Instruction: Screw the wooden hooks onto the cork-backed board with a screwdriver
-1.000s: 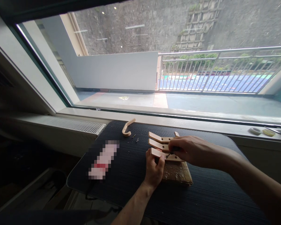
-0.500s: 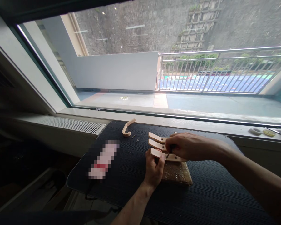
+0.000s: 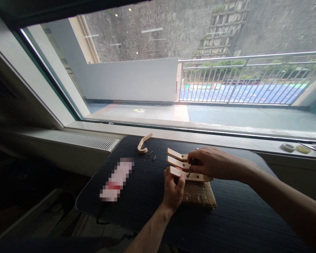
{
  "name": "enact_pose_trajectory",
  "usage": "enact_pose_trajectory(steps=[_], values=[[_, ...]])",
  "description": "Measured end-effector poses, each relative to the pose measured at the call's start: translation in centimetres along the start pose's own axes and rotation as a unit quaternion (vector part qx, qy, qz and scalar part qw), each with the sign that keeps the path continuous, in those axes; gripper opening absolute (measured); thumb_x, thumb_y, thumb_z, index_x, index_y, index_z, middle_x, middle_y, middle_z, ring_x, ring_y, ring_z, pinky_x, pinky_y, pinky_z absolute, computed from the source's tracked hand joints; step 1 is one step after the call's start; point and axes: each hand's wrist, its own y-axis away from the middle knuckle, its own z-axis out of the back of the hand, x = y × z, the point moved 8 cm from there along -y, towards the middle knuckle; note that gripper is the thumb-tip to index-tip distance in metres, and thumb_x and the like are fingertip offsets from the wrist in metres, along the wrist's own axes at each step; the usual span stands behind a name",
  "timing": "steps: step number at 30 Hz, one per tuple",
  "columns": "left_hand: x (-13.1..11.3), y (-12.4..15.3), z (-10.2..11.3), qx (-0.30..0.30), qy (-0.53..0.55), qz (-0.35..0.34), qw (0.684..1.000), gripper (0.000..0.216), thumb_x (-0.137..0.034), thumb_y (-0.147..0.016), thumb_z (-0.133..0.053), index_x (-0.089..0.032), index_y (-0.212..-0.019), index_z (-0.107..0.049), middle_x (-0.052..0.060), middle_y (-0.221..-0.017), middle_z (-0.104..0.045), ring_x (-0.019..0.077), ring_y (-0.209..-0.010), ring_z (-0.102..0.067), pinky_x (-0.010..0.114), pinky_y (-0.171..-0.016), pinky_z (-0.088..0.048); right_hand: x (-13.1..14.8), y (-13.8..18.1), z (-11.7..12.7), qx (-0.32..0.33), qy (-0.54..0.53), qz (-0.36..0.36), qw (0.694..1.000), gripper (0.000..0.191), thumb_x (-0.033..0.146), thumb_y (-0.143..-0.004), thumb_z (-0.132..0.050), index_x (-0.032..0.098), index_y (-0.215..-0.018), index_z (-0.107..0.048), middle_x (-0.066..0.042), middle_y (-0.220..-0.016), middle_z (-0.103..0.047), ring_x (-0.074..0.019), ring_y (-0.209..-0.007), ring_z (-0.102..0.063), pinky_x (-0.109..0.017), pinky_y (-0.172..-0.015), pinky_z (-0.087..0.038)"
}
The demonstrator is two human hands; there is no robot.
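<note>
My left hand (image 3: pixel 173 191) is closed on the near end of a pale wooden hook (image 3: pixel 193 175), pressing it against a rough wooden board (image 3: pixel 200 194). In my right hand (image 3: pixel 209 163) is a screwdriver (image 3: pixel 190 171) with a dark handle, mostly hidden by the fingers. Its tip meets a hole in that nearest hook. Two more wooden hooks lie side by side behind it, the middle one (image 3: pixel 177 163) and the far one (image 3: pixel 177 154), their right ends covered by my right hand.
On the dark table (image 3: pixel 147 196), a loose wooden hook (image 3: pixel 142 144) lies near two screws (image 3: pixel 154 157). A blurred-out pinkish item (image 3: pixel 117 179) rests at the left. Tape rolls (image 3: pixel 288 147) sit on the windowsill (image 3: pixel 268 142) at the right.
My right hand has turned slightly around the screwdriver and shifted a little right, showing more of its handle. My left hand keeps its place on the hook.
</note>
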Motion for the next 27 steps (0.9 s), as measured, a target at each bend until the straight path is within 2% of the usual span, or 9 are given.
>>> enact_pose_trajectory(steps=[2,5,12,15,20,27], values=[[0.0,0.0,0.0,-0.003,0.004,0.002,1.000,0.017,-0.024,-0.083,-0.055,-0.018,-0.097,-0.062,0.007,-0.098,-0.058,0.0212,-0.097,-0.055,0.035,-0.090,-0.044,0.4,0.1,-0.1,0.009,-0.006,0.024,1.000,0.015,0.026,-0.078,-0.050,0.024,-0.085,-0.064,0.000,-0.076,-0.065,-0.0136,-0.066,-0.054,-0.023,-0.056,-0.031],[-0.1,0.0,0.1,-0.006,0.011,0.003,1.000,0.017,-0.024,-0.082,-0.055,-0.018,-0.096,-0.062,0.007,-0.098,-0.058,0.0211,-0.097,-0.055,0.034,-0.090,-0.045,0.9,0.3,0.0,0.022,-0.025,0.049,0.998,0.022,0.015,-0.075,-0.048,0.023,-0.086,-0.065,-0.001,-0.083,-0.065,-0.0138,-0.072,-0.056,-0.023,-0.060,-0.034],[-0.3,0.0,0.0,-0.004,0.009,-0.003,1.000,0.016,-0.023,-0.083,-0.055,-0.018,-0.096,-0.062,0.007,-0.098,-0.058,0.0214,-0.097,-0.055,0.035,-0.090,-0.044,1.0,0.5,0.2,0.029,-0.028,0.046,0.998,0.027,0.009,-0.071,-0.047,0.023,-0.085,-0.065,-0.002,-0.086,-0.064,-0.0131,-0.071,-0.055,-0.022,-0.060,-0.034],[-0.2,0.0,0.1,-0.006,0.006,-0.004,1.000,0.016,-0.023,-0.083,-0.055,-0.018,-0.096,-0.061,0.007,-0.097,-0.057,0.0215,-0.096,-0.055,0.035,-0.089,-0.045,0.7,0.5,0.0,0.018,-0.023,0.042,0.999,0.023,0.014,-0.074,-0.048,0.023,-0.086,-0.065,-0.002,-0.083,-0.065,-0.0134,-0.070,-0.055,-0.022,-0.060,-0.034],[-0.1,0.0,0.0,-0.002,0.003,-0.002,1.000,0.016,-0.023,-0.083,-0.054,-0.018,-0.097,-0.059,0.007,-0.097,-0.057,0.0209,-0.095,-0.055,0.035,-0.088,-0.045,0.0,0.4,-0.2,0.004,-0.004,0.020,1.000,0.018,0.031,-0.082,-0.048,0.022,-0.084,-0.064,-0.001,-0.074,-0.065,-0.0135,-0.063,-0.054,-0.024,-0.056,-0.032],[0.1,0.0,0.0,-0.005,0.003,-0.003,1.000,0.016,-0.023,-0.083,-0.054,-0.018,-0.097,-0.060,0.007,-0.098,-0.058,0.0212,-0.096,-0.055,0.035,-0.090,-0.045,0.0,0.3,-0.1,-0.006,-0.011,0.013,1.000,0.020,0.035,-0.082,-0.048,0.023,-0.084,-0.064,0.000,-0.070,-0.064,-0.0120,-0.058,-0.051,-0.023,-0.053,-0.030]])
